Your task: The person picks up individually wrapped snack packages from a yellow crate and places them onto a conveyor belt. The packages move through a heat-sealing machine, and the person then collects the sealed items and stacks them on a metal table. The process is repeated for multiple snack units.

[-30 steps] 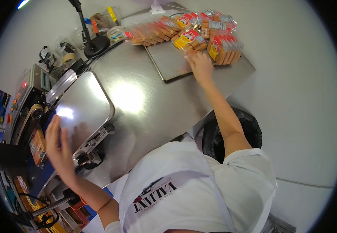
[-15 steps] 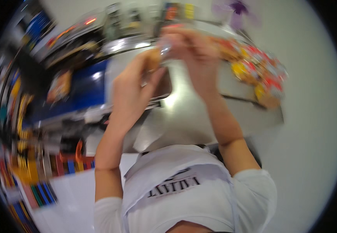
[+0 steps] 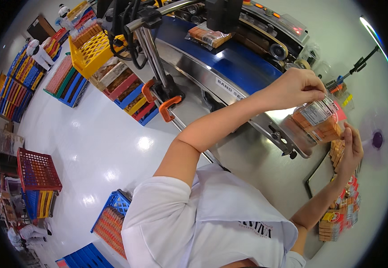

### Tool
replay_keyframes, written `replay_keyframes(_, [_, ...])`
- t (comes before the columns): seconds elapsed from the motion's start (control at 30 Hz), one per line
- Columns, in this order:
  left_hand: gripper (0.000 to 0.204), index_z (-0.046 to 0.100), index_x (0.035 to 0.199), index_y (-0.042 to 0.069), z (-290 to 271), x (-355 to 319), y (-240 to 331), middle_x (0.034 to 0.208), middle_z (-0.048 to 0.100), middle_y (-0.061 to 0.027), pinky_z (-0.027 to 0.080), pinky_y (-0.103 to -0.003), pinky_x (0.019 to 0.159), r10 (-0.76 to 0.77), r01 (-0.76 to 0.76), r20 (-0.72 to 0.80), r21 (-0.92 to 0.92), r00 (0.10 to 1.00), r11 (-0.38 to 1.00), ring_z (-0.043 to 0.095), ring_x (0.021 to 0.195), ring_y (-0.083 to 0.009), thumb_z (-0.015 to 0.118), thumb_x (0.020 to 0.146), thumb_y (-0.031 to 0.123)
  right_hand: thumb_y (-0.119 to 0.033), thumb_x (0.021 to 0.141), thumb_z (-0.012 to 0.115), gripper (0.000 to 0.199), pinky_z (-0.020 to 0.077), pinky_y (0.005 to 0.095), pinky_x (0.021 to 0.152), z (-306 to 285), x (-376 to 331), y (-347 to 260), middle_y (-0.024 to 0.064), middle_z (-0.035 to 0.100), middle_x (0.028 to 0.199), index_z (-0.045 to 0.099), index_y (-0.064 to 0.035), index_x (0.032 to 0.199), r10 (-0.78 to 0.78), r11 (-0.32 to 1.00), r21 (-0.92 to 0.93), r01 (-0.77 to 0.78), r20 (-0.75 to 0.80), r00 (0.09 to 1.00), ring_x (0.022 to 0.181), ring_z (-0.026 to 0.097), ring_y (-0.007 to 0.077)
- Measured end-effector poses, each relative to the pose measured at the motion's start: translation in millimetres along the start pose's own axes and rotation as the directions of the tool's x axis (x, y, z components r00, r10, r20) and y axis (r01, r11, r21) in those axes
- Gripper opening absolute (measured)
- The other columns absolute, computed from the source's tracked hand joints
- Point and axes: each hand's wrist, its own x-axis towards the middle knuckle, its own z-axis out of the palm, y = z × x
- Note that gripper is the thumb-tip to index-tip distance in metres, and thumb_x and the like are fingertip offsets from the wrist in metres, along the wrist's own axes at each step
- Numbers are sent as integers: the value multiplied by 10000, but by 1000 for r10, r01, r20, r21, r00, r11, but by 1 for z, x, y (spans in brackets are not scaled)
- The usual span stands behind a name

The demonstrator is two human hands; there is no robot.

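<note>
Both my hands hold one clear packet of brown biscuits (image 3: 320,121) with a red and white label. My left hand (image 3: 292,87) pinches its upper edge. My right hand (image 3: 351,149) supports its lower right side. The packet hangs just above the end of the sealing machine's blue conveyor belt (image 3: 243,62), over the steel table (image 3: 265,169). Another sealed packet (image 3: 209,35) lies further along the belt. Several more packets (image 3: 340,210) are stacked on a tray at the table's right edge.
A metal stand with orange clamps (image 3: 165,100) rises beside the machine. On the white floor stand a yellow crate (image 3: 89,49), a red crate (image 3: 37,169) and a blue crate of packets (image 3: 111,219). People in white (image 3: 37,51) work at the far left.
My right hand has left the pile of packets and my left hand has left the machine. Both now hold one packet at the belt's end. The view has swung left.
</note>
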Motion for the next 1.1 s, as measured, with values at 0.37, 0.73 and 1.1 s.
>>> replay_keyframes(0.37, [347, 488, 1068, 102, -13, 20, -6, 624, 535, -11, 406, -209, 553, -139, 103, 76, 360, 987, 927, 490, 589, -50, 572, 735, 60, -121, 809, 525, 165, 407, 206, 619, 46, 13, 5, 15, 546, 742, 535, -12, 933, 122, 969, 217, -121, 10, 993, 684, 493, 62])
replay_keyframes(0.73, [209, 581, 873, 124, -2, 69, -83, 787, 604, -105, 444, -359, 633, -279, -62, 257, 828, 925, 557, 578, 759, -270, 505, 694, 48, -80, 765, 503, 166, 407, 214, 507, 63, 88, 56, 14, 542, 647, 596, -8, 882, 291, 938, -296, -181, 386, 876, 541, 459, 62])
replay_keyframes(1.1, [193, 647, 815, 81, -7, 65, -96, 828, 597, -82, 456, -351, 666, -254, -180, 296, 899, 921, 398, 559, 766, -265, 527, 675, 22, -109, 727, 474, 243, 463, 347, 634, 78, 106, 45, 100, 605, 808, 650, -208, 862, 157, 584, -753, 304, 472, 868, 755, 577, 265])
